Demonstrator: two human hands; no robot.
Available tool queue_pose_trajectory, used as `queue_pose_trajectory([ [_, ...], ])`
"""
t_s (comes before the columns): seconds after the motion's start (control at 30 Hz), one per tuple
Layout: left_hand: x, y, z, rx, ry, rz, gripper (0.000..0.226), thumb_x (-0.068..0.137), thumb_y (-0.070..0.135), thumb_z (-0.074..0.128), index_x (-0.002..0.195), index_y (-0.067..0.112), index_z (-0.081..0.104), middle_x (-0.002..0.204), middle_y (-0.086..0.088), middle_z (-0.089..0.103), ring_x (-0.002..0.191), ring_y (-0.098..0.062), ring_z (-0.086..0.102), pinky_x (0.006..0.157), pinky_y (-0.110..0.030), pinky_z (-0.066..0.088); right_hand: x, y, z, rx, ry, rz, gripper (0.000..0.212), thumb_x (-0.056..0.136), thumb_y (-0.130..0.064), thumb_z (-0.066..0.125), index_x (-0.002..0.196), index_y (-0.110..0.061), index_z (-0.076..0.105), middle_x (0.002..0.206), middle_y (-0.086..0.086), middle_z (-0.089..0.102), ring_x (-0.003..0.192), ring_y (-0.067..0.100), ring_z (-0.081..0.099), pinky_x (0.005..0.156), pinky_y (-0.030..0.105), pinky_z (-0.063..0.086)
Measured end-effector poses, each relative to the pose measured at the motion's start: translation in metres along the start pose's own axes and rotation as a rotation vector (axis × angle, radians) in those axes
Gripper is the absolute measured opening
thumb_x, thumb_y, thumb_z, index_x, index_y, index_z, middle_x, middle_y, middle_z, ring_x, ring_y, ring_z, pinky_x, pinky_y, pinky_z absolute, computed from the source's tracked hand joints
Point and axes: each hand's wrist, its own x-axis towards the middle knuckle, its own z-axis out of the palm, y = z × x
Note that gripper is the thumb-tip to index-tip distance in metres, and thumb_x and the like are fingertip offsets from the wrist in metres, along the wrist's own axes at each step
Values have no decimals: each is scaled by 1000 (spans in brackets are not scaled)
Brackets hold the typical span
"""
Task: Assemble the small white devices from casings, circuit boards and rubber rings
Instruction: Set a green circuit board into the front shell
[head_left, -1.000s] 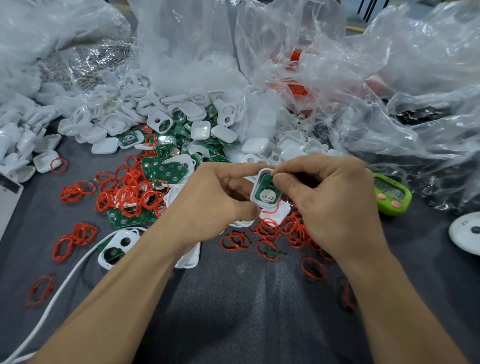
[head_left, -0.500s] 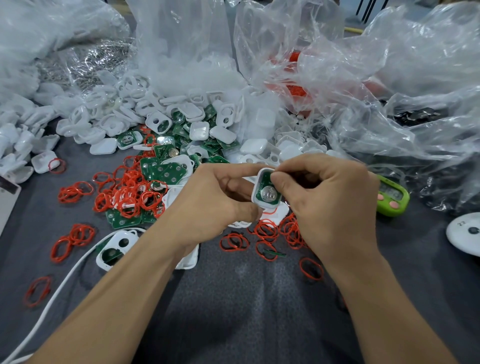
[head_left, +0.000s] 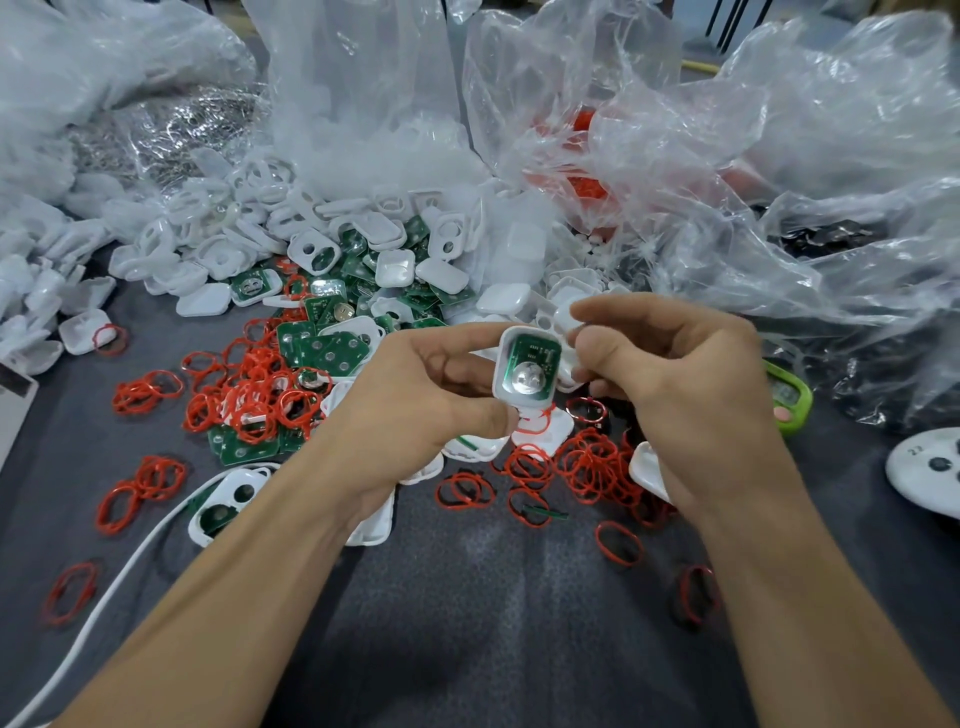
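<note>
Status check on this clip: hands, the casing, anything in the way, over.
Left hand grips casing, circuit board seated inside. Right hand beside it, grip unclear. Red rings scattered on table below, not obstructing.

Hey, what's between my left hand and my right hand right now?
The white casing with a green circuit board seated in it, gripped by the left hand; seen in the head view.

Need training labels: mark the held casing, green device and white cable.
held casing (head_left: 511, 335): head view, its white top rim.
green device (head_left: 795, 400): head view, its right edge.
white cable (head_left: 130, 565): head view, mid-length.
</note>
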Motion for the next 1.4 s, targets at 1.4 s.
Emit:
queue_pose_trajectory([
  [1.4, 0, -3, 1, 118, -26, 12, 61, 76, -21, 73, 123, 20, 75, 90, -12, 79, 82, -19, 70, 79, -30, 58, 0, 16, 10, -103, -77, 100, 16, 71, -22, 70, 82, -29, 79, 72, -2, 78, 63, 14, 73, 63, 33, 57],
])
